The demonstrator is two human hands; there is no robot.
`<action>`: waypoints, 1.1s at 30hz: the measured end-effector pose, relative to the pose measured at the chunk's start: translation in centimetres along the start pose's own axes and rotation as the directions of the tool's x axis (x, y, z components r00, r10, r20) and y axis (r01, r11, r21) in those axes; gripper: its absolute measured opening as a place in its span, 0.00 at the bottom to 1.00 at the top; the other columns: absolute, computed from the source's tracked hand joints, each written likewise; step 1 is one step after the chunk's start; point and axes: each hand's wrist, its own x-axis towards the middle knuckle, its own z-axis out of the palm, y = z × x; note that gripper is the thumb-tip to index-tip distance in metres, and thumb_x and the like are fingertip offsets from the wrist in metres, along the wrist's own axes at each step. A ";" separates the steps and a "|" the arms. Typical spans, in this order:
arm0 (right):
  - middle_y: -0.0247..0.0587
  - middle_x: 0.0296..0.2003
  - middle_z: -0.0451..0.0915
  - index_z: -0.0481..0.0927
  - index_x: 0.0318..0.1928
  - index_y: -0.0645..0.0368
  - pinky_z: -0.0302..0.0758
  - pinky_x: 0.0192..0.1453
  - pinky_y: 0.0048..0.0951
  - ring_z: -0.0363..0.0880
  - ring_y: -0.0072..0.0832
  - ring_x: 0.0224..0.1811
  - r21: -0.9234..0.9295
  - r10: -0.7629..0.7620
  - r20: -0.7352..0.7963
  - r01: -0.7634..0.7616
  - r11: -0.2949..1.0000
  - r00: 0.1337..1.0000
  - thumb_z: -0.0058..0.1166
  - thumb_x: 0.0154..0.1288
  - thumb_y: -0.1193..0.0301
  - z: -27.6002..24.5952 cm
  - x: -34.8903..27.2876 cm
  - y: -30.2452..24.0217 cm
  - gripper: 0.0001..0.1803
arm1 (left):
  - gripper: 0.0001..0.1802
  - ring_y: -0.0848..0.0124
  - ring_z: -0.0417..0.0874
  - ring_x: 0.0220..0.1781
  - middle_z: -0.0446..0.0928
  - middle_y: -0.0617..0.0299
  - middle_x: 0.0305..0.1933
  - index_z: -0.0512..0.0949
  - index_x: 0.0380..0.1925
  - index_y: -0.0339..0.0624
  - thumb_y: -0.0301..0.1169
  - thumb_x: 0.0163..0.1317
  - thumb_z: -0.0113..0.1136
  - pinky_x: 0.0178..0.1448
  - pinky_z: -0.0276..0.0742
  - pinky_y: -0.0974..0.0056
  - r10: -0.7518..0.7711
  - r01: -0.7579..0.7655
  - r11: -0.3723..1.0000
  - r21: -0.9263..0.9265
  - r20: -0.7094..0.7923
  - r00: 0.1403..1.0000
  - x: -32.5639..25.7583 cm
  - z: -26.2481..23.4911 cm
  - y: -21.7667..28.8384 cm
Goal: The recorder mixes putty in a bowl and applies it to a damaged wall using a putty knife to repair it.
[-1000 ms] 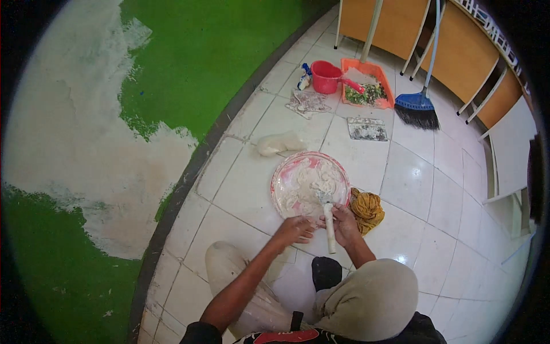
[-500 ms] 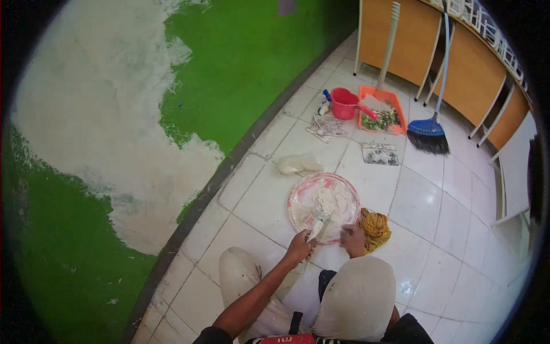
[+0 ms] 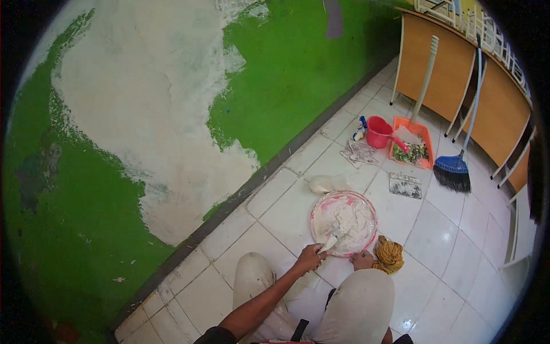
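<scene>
While my left hand (image 3: 309,258) is holding a scraper (image 3: 328,244), my right hand (image 3: 362,261) (I can't tell if it's pinching) is resting at the round tray's (image 3: 313,223) edge.

Wall (image 3: 298,86): vivid green, broken by a large, ragged-edged whitish patch (image 3: 143,114). Greyish scuffed area (image 3: 31,178) at far left; small purple-grey block (image 3: 334,20) near upper edge. Dark grey skirting strip (image 3: 275,163) along wall foot, running diagonally.

Floor: pale square tiles (image 3: 278,221), thin darker joints, grime heavier toward the skirting. Bright glare spots (image 3: 405,317) on the tiles at right.

Upper right: desks (image 3: 450,74) in a row, orange-brown wood panels, slim white legs. White frames (image 3: 498,40) piled on top. White-panelled furniture (image 3: 521,223) at right rim, partly cut off.
</scene>
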 end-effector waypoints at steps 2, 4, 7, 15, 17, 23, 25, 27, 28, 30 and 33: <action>0.37 0.21 0.75 0.76 0.31 0.68 0.70 0.24 0.28 0.72 0.25 0.21 -0.067 -0.012 -0.038 0.010 0.998 0.999 0.55 0.48 0.77 1.9 -1.2 -2.4 0.08 | 0.16 0.80 0.70 0.18 0.74 0.69 0.26 0.80 0.42 0.40 0.41 0.64 0.63 0.19 0.67 0.70 -0.007 0.006 1.000 -0.008 -0.033 0.999 -0.4 -0.3 0.5; 0.37 0.22 0.76 0.77 0.32 0.69 0.69 0.24 0.28 0.72 0.25 0.21 -0.135 -0.032 -0.089 0.020 0.991 0.996 0.54 0.48 0.78 3.0 -1.3 -4.1 0.09 | 0.16 0.81 0.70 0.17 0.74 0.69 0.25 0.80 0.42 0.40 0.41 0.64 0.64 0.19 0.66 0.70 0.023 -0.023 1.000 -0.013 -0.055 0.998 0.3 -0.7 0.0; 0.49 0.34 0.79 0.74 0.47 0.77 0.81 0.30 0.26 0.81 0.27 0.31 -0.132 0.015 -0.076 -0.025 0.991 0.997 0.50 0.53 0.82 3.7 -1.9 -6.3 0.18 | 0.16 0.80 0.71 0.17 0.75 0.68 0.24 0.80 0.44 0.41 0.40 0.64 0.63 0.19 0.67 0.69 0.009 -0.009 1.000 -0.003 -0.089 0.996 0.8 -1.0 0.9; 0.46 0.36 0.80 0.68 0.61 0.74 0.81 0.34 0.25 0.81 0.29 0.30 0.020 0.036 0.047 -0.037 0.999 0.998 0.51 0.57 0.80 1.2 1.3 -5.7 0.29 | 0.17 0.79 0.71 0.15 0.75 0.64 0.25 0.77 0.33 0.36 0.42 0.65 0.62 0.16 0.66 0.70 0.038 -0.043 0.996 -0.073 -0.067 0.997 3.0 0.2 1.2; 0.46 0.36 0.80 0.67 0.62 0.73 0.81 0.35 0.25 0.80 0.30 0.30 0.043 0.021 0.043 -0.023 0.999 0.999 0.51 0.57 0.79 1.0 1.3 -6.5 0.30 | 0.18 0.78 0.71 0.15 0.75 0.63 0.26 0.77 0.33 0.36 0.42 0.65 0.61 0.16 0.66 0.69 0.041 -0.046 0.995 -0.088 -0.066 0.997 3.5 0.8 1.3; 0.47 0.40 0.80 0.62 0.66 0.71 0.81 0.41 0.27 0.81 0.29 0.36 0.179 0.030 0.096 -0.047 0.983 0.995 0.50 0.61 0.79 0.3 2.8 -7.0 0.32 | 0.17 0.78 0.71 0.15 0.77 0.61 0.27 0.77 0.33 0.34 0.41 0.67 0.60 0.15 0.65 0.69 0.007 -0.017 0.992 -0.121 -0.083 0.996 4.3 2.0 1.2; 0.47 0.42 0.80 0.62 0.66 0.71 0.81 0.42 0.28 0.81 0.30 0.37 0.160 0.006 0.133 -0.027 0.987 0.991 0.50 0.62 0.78 0.4 3.7 -7.3 0.31 | 0.18 0.78 0.70 0.14 0.77 0.62 0.26 0.78 0.34 0.34 0.41 0.67 0.58 0.15 0.65 0.69 -0.001 -0.014 0.989 -0.147 -0.101 0.995 4.5 2.2 1.6; 0.46 0.41 0.81 0.63 0.66 0.71 0.81 0.42 0.28 0.81 0.30 0.37 0.148 -0.023 0.132 0.003 0.989 0.991 0.51 0.63 0.77 1.1 3.9 -7.7 0.30 | 0.18 0.78 0.70 0.15 0.77 0.61 0.27 0.77 0.33 0.34 0.41 0.67 0.58 0.15 0.64 0.69 0.013 -0.029 0.986 -0.167 -0.098 0.995 4.7 2.1 1.8; 0.45 0.40 0.81 0.64 0.65 0.72 0.81 0.42 0.28 0.81 0.29 0.37 0.133 -0.053 0.132 0.035 0.990 0.990 0.52 0.63 0.76 1.5 4.0 -8.2 0.30 | 0.18 0.78 0.71 0.15 0.77 0.61 0.27 0.77 0.33 0.33 0.41 0.67 0.58 0.15 0.64 0.69 0.028 -0.045 0.981 -0.189 -0.095 0.995 4.8 2.0 2.1; 0.44 0.39 0.81 0.66 0.64 0.72 0.81 0.42 0.28 0.81 0.28 0.36 0.134 -0.029 0.159 0.007 0.991 0.987 0.52 0.63 0.75 1.6 4.4 -9.6 0.28 | 0.18 0.78 0.70 0.15 0.77 0.61 0.28 0.77 0.33 0.33 0.41 0.68 0.58 0.15 0.64 0.69 0.031 -0.049 0.981 -0.189 -0.097 0.995 5.3 2.2 2.8; 0.43 0.37 0.82 0.71 0.59 0.70 0.80 0.39 0.27 0.81 0.27 0.33 -0.019 0.032 0.211 -0.028 0.999 0.977 0.53 0.64 0.74 1.7 4.8 -12.7 0.24 | 0.18 0.79 0.69 0.14 0.77 0.61 0.27 0.77 0.35 0.34 0.41 0.68 0.57 0.14 0.63 0.70 0.021 -0.046 0.978 -0.206 -0.120 0.993 6.2 2.0 3.0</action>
